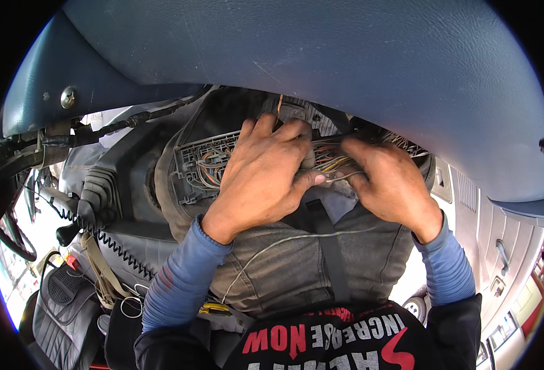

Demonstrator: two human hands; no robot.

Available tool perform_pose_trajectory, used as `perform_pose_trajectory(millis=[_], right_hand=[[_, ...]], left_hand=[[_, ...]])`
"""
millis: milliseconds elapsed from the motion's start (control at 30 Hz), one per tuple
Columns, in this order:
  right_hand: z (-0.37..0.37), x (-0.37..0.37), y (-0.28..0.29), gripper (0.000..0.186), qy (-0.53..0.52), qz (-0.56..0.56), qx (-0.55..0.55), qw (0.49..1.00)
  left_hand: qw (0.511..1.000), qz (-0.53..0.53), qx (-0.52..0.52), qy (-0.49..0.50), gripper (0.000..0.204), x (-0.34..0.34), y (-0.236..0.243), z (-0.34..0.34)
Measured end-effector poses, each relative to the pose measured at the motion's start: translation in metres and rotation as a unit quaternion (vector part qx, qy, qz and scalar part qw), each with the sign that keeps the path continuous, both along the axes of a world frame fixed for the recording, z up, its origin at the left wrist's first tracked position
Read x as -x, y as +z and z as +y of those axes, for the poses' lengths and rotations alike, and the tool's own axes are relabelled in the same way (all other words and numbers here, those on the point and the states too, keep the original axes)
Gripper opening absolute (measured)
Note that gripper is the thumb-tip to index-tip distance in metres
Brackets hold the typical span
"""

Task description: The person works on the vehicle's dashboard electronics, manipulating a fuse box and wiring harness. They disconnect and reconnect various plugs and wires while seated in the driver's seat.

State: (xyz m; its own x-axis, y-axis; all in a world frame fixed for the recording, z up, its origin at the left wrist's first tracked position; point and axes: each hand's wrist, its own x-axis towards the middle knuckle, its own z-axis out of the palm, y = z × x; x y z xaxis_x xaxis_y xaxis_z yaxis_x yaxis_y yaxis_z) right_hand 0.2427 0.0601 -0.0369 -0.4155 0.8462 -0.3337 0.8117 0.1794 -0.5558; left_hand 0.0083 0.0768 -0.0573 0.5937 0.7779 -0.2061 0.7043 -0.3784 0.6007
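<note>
A grey fuse box (189, 157) with rows of slots and several coloured wires rests over my lap, under the edge of a blue dashboard panel (321, 55). My left hand (263, 166) covers its right part. The fingers curl over the far side, and the thumb presses against a bundle of wires (329, 163). From the right, my right hand (392, 179) closes on the same bundle, its thumb and fingers around the strands. The fingertips of both hands are partly hidden. An orange wire (280, 105) rises just beyond my left fingers.
A loose pale wire (278, 239) lies across my trousers, beside a dark strap (329, 253). At the left are a gear lever boot (100, 188), a coiled black cord (121, 250) and a grey seat (68, 302). A yellow-handled tool (214, 309) lies by my hip. A door (500, 240) stands at the right.
</note>
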Motion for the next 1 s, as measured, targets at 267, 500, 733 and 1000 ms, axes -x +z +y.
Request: perform_pose_trajectory(millis=[267, 500, 733, 1000], right_hand=[[0.003, 0.010, 0.002, 0.022, -0.070, 0.030, 0.001, 0.997], [-0.006, 0.012, 0.000, 0.018, -0.122, 0.066, 0.051, 0.989], [0.013, 0.030, 0.000, 0.019, -0.137, 0.136, -0.005, 0.981], [-0.043, -0.002, 0.000, 0.032, -0.187, 0.204, -0.107, 0.955]], left_hand=[[1.000, -0.006, 0.004, 0.008, 0.038, -0.001, -0.001, -0.001], [0.999, 0.015, 0.042, 0.005, 0.038, -0.004, 0.000, 0.001], [0.998, -0.048, -0.037, 0.028, 0.031, -0.004, -0.003, -0.001], [0.996, -0.060, -0.023, 0.060, 0.031, -0.002, -0.009, -0.006]])
